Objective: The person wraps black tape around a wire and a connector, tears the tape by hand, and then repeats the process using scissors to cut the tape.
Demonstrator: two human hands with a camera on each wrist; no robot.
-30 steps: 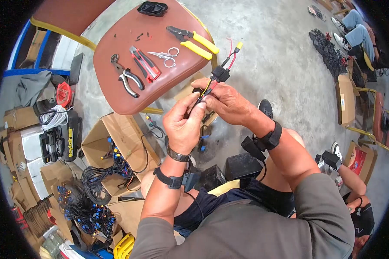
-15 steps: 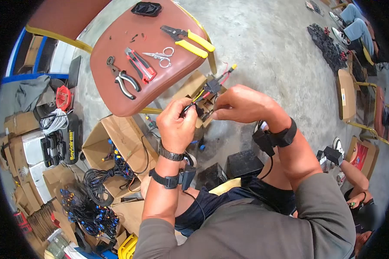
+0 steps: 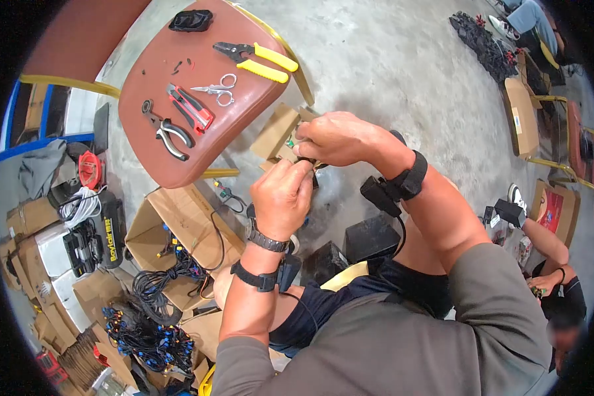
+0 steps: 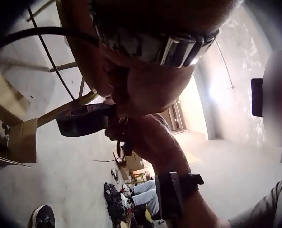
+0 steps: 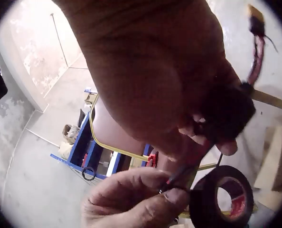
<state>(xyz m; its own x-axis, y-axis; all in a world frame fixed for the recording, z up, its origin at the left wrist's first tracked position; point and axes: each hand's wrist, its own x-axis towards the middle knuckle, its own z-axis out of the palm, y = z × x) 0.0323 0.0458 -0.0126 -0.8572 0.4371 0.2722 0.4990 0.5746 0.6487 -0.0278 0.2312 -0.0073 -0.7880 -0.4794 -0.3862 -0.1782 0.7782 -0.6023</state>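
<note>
My left hand (image 3: pixel 282 198) and right hand (image 3: pixel 336 140) meet in front of the chair in the head view, mostly covering what they hold. In the right wrist view, the left thumb and forefinger pinch the thin wires of a cable (image 5: pixel 181 175). Curled above them, my right fingers grip the cable's black block (image 5: pixel 229 114), from which a red lead runs to a yellow connector (image 5: pixel 256 21). A roll of black tape (image 5: pixel 202 204) hangs right beside the left fingertips. The left wrist view shows this tape roll dark against the floor, under the left hand.
On the brown chair seat (image 3: pixel 145 76) lie yellow-handled wire strippers (image 3: pixel 267 63), scissors (image 3: pixel 219 89), a red utility knife (image 3: pixel 190 109), pliers (image 3: pixel 166 135) and a black case (image 3: pixel 191 20). Cartons (image 3: pixel 195 208) with bundled cables stand at left. Another person's arm (image 3: pixel 544 247) shows at right.
Half a second ago my right hand was apart from the left, to its right; now it is back against it. The block and yellow connector have gone from the head view, which has shifted slightly.
</note>
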